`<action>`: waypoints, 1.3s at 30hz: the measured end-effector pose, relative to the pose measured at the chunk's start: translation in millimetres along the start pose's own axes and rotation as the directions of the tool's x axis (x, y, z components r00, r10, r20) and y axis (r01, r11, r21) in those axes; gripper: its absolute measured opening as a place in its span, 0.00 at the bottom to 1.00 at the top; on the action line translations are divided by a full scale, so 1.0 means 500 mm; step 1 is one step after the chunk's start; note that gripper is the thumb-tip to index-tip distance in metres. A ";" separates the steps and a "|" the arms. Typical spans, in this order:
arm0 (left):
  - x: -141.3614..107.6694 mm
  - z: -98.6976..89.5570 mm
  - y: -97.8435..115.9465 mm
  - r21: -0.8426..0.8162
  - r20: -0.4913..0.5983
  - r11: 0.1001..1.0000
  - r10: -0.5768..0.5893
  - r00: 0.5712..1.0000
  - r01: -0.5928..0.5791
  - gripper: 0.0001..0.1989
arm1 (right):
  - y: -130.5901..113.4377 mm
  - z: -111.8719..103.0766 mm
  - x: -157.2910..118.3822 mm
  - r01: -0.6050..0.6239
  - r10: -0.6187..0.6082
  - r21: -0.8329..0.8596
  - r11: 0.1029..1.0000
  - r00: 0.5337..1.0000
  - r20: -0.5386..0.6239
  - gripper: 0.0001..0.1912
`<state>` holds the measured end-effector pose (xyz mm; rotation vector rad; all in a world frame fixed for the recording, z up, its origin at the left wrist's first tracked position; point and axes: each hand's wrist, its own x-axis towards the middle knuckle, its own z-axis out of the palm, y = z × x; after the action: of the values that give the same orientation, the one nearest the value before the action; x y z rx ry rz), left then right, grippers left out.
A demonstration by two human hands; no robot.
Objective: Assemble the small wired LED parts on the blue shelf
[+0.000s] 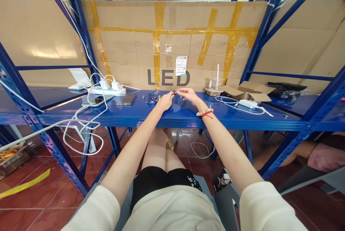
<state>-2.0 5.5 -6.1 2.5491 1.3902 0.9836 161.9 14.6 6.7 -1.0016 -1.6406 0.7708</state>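
My left hand [166, 102] is closed, its fingertips pinching a small red piece [174, 93] just above the blue shelf top. My right hand [188, 95] meets it from the other side, with thumb and forefinger drawn together at the same piece. The piece is too small for me to tell its kind. Beside my left hand lies a pile of small metallic and coloured parts [153, 99], partly covered by that hand. A few loose bits [143, 96] rest to the left of the pile.
A phone [97, 100], a power strip [118, 91] with chargers and looping white cables are on the left. A plastic cup [215, 85] with a straw, an open cardboard box [249, 90] and a white adapter [248, 104] stand on the right. Cardboard [129, 47] walls the back.
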 end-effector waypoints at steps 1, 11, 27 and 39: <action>-0.001 -0.002 0.002 0.000 -0.008 1.000 0.004 1.000 -0.004 0.16 | 0.002 0.000 0.001 0.008 -0.008 -0.008 1.000 1.000 0.008 0.19; -0.007 -0.006 0.008 0.010 0.008 1.000 -0.014 1.000 0.014 0.16 | -0.005 0.001 -0.004 0.046 -0.045 -0.037 0.998 0.999 0.023 0.20; -0.004 -0.009 0.005 -0.002 0.006 1.000 -0.029 1.000 0.029 0.18 | 0.008 0.003 0.006 0.102 -0.102 -0.014 0.995 0.995 0.008 0.21; -0.011 -0.014 -0.001 -0.002 0.020 1.000 -0.016 1.000 0.016 0.18 | 0.017 0.008 0.009 0.118 -0.115 -0.029 0.993 0.990 0.078 0.23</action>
<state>-8.5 0.0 -3.7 2.5343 1.4015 0.9538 159.5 22.5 0.2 -0.9004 -1.7664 0.7125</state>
